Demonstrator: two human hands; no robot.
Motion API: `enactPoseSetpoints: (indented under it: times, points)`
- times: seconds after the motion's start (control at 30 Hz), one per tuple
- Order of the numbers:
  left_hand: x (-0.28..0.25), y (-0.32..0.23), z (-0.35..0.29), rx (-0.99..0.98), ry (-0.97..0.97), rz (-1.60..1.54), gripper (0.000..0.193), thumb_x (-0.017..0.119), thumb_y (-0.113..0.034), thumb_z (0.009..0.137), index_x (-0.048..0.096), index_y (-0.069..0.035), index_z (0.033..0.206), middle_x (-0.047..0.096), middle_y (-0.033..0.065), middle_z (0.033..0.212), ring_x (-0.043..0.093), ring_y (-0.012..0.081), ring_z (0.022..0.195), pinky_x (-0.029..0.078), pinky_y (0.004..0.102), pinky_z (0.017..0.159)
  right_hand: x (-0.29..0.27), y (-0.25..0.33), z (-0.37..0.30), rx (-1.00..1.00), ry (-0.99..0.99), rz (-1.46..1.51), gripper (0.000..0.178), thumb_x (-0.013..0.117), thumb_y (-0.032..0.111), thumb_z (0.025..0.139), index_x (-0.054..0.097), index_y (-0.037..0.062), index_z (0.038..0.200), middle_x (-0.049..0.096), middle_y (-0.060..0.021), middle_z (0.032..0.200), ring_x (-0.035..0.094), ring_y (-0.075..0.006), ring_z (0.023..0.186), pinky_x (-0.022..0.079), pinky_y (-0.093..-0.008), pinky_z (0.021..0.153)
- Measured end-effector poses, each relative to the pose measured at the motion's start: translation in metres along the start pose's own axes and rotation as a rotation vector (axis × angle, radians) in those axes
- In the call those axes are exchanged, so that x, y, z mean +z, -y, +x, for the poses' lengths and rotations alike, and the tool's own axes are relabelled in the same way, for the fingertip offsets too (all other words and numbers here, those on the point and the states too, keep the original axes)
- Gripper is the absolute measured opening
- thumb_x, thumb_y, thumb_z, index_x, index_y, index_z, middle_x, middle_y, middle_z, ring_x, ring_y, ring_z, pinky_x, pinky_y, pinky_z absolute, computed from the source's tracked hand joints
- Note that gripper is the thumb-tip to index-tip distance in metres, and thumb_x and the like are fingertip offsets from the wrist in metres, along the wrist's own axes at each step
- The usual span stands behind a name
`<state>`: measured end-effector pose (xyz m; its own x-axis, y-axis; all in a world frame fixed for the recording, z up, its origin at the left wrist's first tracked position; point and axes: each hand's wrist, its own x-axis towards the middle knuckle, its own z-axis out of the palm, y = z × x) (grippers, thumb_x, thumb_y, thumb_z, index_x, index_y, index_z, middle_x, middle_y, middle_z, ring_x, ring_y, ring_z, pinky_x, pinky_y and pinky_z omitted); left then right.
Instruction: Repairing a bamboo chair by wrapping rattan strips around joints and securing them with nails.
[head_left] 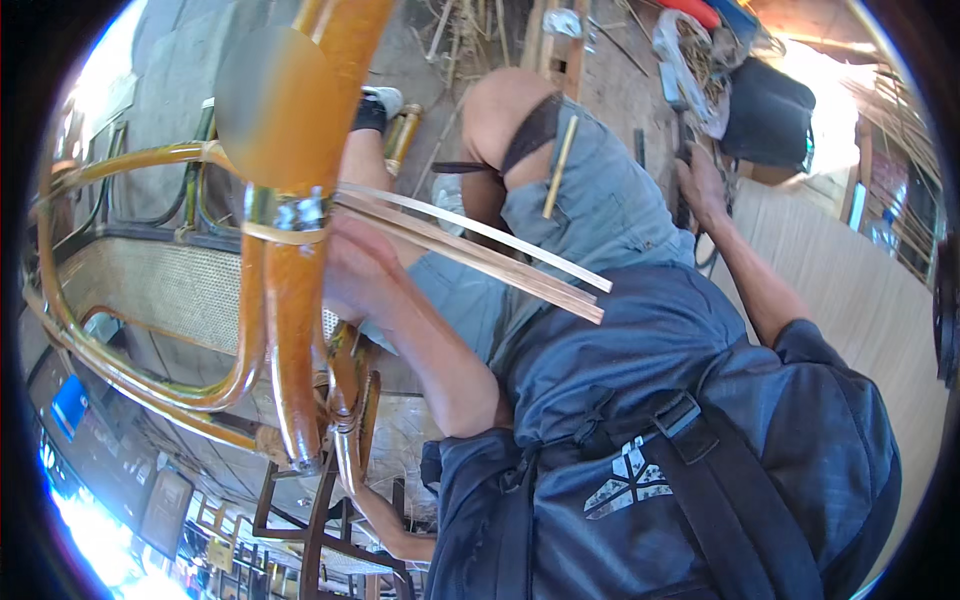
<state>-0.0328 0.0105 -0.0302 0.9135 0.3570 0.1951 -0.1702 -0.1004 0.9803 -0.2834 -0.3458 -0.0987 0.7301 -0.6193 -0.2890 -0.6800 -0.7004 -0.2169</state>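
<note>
My left hand (355, 265) is closed at the joint of an upright rattan frame pole (290, 330), with its fingers mostly hidden behind the pole. Several thin, pale rattan strips (490, 262) stick out from just above that hand, slanting across my lap. A light band (285, 233) wraps the joint where the bent poles meet. Out to the right, my right hand (703, 185) has its fingers curled around or against something dark beside the black bag, which I cannot make out. A short rattan stick (560, 168) lies on my thigh.
Woven cane panel (165, 285) and curved rattan rails (130, 165) stand at left. At the back right are a clear plastic bag (690, 75) of scraps and a black bag (768, 118). More chair frames (320, 520) stand lower left. A pale board (830, 260) lies at right.
</note>
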Motion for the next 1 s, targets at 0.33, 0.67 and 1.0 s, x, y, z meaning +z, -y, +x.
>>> enactPoseSetpoints:
  times: [0.33, 0.67, 1.0]
  points:
    - [-0.020, 0.027, 0.006, -0.711, 0.308, -0.623, 0.025, 0.051, -0.020, 0.088, 0.057, 0.001, 0.101, 0.061, 0.0136, 0.089, 0.058, 0.0198, 0.083, 0.048, 0.0335, 0.074, -0.204, 0.216, 0.039, -0.303, 0.024, 0.840, 0.035, 0.047, 0.022, 0.091, 0.050, 0.0007, 0.119, 0.052, -0.0026, 0.076, 0.046, -0.0049, 0.061, 0.037, -0.0179, 0.053]
    - [-0.003, 0.051, -0.006, -0.833, 0.482, -1.791, 0.024, 0.054, -0.017, 0.087, 0.057, 0.002, 0.101, 0.062, 0.0142, 0.088, 0.059, 0.0209, 0.084, 0.047, 0.0329, 0.076, -0.244, 0.466, 0.014, -1.096, 0.589, -0.368, 0.027, 0.063, 0.024, 0.080, 0.059, -0.0010, 0.089, 0.056, -0.0114, 0.070, 0.056, -0.0257, 0.063, 0.043, -0.0348, 0.058]
    - [-0.004, -0.004, 0.005, -0.763, 0.215, -1.795, 0.030, 0.062, -0.015, 0.083, 0.055, 0.009, 0.100, 0.062, 0.0144, 0.089, 0.058, 0.0178, 0.085, 0.046, 0.0284, 0.076, -0.229, 0.506, -0.003, -1.233, 0.471, -0.840, 0.035, 0.064, 0.030, 0.079, 0.059, 0.0015, 0.098, 0.053, -0.0093, 0.066, 0.054, -0.0233, 0.056, 0.040, -0.0336, 0.050]
